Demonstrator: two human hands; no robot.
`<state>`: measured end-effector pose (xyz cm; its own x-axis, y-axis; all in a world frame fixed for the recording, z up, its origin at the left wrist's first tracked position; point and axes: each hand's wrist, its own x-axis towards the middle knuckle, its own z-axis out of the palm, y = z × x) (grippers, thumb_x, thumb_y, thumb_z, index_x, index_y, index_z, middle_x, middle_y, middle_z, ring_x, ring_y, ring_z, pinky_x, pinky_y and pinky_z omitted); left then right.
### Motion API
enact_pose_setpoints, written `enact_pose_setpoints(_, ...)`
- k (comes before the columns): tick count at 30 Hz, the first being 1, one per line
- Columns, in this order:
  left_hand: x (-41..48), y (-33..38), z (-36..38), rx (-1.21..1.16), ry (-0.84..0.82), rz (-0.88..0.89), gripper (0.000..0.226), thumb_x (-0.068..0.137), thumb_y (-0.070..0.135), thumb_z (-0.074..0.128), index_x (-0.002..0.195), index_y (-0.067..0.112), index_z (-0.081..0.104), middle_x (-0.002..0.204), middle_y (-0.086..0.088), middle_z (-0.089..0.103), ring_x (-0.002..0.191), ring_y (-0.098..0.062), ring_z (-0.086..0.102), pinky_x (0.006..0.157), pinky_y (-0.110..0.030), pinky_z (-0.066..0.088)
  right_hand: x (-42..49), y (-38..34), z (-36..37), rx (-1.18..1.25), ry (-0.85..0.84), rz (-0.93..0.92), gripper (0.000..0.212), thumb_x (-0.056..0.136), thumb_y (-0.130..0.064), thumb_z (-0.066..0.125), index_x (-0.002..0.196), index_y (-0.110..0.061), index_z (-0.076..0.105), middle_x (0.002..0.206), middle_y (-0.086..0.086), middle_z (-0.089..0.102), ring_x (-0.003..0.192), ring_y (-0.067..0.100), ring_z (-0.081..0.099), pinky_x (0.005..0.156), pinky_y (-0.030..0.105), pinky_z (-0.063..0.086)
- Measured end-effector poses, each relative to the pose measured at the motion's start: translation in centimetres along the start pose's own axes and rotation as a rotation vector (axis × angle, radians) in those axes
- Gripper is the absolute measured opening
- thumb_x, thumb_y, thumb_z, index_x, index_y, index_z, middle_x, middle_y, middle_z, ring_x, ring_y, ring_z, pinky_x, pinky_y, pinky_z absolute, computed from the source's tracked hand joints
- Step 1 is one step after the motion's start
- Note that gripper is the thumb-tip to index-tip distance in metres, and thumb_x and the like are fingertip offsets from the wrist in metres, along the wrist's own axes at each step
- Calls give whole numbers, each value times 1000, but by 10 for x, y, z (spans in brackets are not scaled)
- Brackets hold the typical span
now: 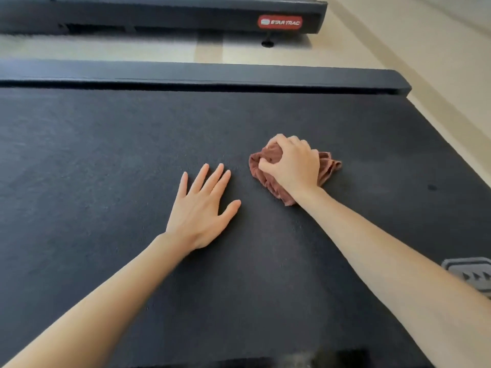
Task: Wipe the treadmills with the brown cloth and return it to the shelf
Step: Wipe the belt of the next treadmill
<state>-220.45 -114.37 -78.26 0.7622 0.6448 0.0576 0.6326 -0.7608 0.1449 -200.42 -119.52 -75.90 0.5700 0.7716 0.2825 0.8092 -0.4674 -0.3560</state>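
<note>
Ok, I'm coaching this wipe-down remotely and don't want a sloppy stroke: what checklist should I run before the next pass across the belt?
1. Cloth gripped: ok, the right hand grips the brown cloth.
2. Cloth on the surface: ok, it lies on the belt.
3. Cloth spread for coverage: not ok, it is bunched into a wad.
4. Path leftward free: not ok, the left hand rests flat on the belt beside the cloth.
5. Far side rail wiped: cannot tell.
6. Second treadmill wiped: cannot tell.
</note>
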Motion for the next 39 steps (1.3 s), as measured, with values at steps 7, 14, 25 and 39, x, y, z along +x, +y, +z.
enact_pose_setpoints(7,0,-4,-4,-24,15,24,73,85,63,13,149,28,13,158,8,6,145,-16,-4,117,-46,-5,-20,-7,-8,11,28,28,31,78,-49,61,101,-28,59,98,-2,63,96,21,56,80,36,44)
enact_pose_setpoints(14,-13,6,-7,3,-40,56,74,89,60,16,150,20,8,159,-1,0,145,-27,-8,115,-52,-6,-219,14,-80,79,-28,-41,26,70,-47,63,94,-37,58,95,-18,57,90,9,55,78,38,46)
enact_pose_setpoints(25,-48,40,-5,80,-84,252,87,77,68,-8,150,22,0,159,0,-9,143,-33,-17,113,-55,-12,-166,27,-68,-5,14,-34,26,69,-48,58,88,-31,62,87,-11,60,83,14,58,71,34,45)
enact_pose_setpoints(39,-49,38,-6,63,-83,231,80,83,67,6,151,24,2,159,0,-5,143,-32,-13,114,-54,-6,-192,26,-76,-34,14,168,31,71,-53,55,98,-39,54,96,-12,58,89,14,56,74,33,46)
